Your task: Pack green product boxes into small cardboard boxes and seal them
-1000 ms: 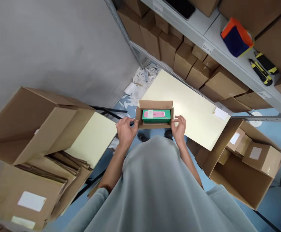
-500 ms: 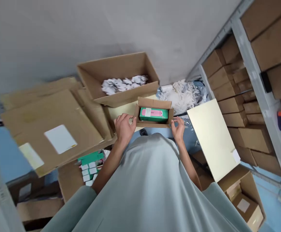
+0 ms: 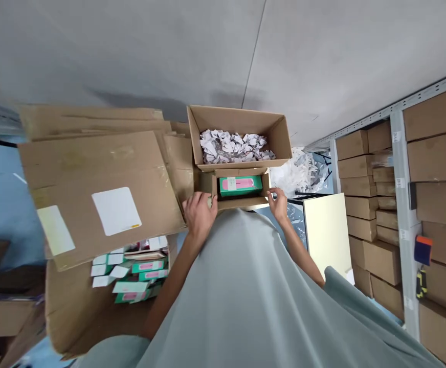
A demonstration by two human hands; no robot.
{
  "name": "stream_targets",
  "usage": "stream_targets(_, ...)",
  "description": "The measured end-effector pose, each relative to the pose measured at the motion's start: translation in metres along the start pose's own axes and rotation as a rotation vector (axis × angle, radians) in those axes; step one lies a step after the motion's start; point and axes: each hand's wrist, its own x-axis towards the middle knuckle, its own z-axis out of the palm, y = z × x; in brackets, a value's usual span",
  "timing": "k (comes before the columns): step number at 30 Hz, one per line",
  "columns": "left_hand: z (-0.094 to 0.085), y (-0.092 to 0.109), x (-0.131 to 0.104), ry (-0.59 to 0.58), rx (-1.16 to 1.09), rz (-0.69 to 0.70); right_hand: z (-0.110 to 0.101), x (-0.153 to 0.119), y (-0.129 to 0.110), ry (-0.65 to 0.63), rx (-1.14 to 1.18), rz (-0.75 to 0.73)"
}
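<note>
A small open cardboard box (image 3: 242, 204) sits in front of my body, its flaps raised. Inside it lies a green carton (image 3: 255, 185) with a pink picture and a white label. My left hand (image 3: 200, 213) grips the box's left end, the thumb against its wall. At the right front corner, my right hand (image 3: 279, 204) pinches the edge between thumb and fingers. Directly behind stands a larger open cardboard box (image 3: 242, 118) holding crumpled white paper (image 3: 232, 148).
Flattened cardboard sheets (image 3: 92, 163) are stacked on the left. Below them, a big carton (image 3: 69, 301) holds several green-and-pink boxes (image 3: 148, 271). Shredded white paper (image 3: 299, 171) lies to the right, near a cream panel (image 3: 328, 230). Shelving (image 3: 401, 174) full of cardboard boxes lines the right side.
My view has turned, shifting the surroundings. The small box now appears close against the larger box's front, where a gap showed before. Both hands keep hold of its ends.
</note>
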Motion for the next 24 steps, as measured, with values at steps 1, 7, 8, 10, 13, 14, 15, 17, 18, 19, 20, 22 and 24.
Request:
stream_targets(1,-0.001,0.002,0.002,0.007,-0.012,-0.026,-0.004,0.005,0.0,-0.015,-0.018,-0.001)
stream_targets(7,-0.03,0.036,0.044,0.108,-0.037,-0.001,-0.041,0.07,-0.028,-0.028,-0.074,-0.151)
stream_targets(8,-0.034,0.043,0.055,0.097,-0.024,0.039,-0.042,0.088,-0.038,-0.051,-0.07,-0.2)
stream_targets(10,-0.038,0.053,0.076,0.049,0.014,0.107,-0.032,0.131,-0.06,-0.15,-0.07,-0.31)
stream_targets(13,-0.033,0.058,0.098,-0.041,0.065,0.164,0.014,0.198,-0.094,-0.342,-0.151,-0.466)
stream_targets(14,-0.029,0.057,0.103,-0.067,0.076,0.171,0.036,0.219,-0.105,-0.393,-0.193,-0.5)
stream_targets(15,-0.026,0.055,0.106,-0.087,0.085,0.176,0.06,0.237,-0.115,-0.437,-0.242,-0.516)
stream_targets(17,-0.019,0.051,0.108,-0.101,0.101,0.177,0.105,0.266,-0.133,-0.461,-0.335,-0.46)
stream_targets(18,-0.016,0.049,0.108,-0.097,0.108,0.176,0.124,0.276,-0.14,-0.461,-0.344,-0.45)
stream_targets(19,-0.015,0.048,0.108,-0.09,0.112,0.174,0.14,0.282,-0.146,-0.455,-0.348,-0.448)
stream_targets(20,-0.014,0.048,0.108,-0.083,0.115,0.171,0.153,0.286,-0.15,-0.444,-0.348,-0.449)
stream_targets(22,-0.013,0.05,0.108,-0.072,0.117,0.16,0.166,0.287,-0.152,-0.414,-0.337,-0.477)
stream_targets(24,-0.014,0.052,0.108,-0.063,0.113,0.149,0.17,0.283,-0.149,-0.364,-0.32,-0.527)
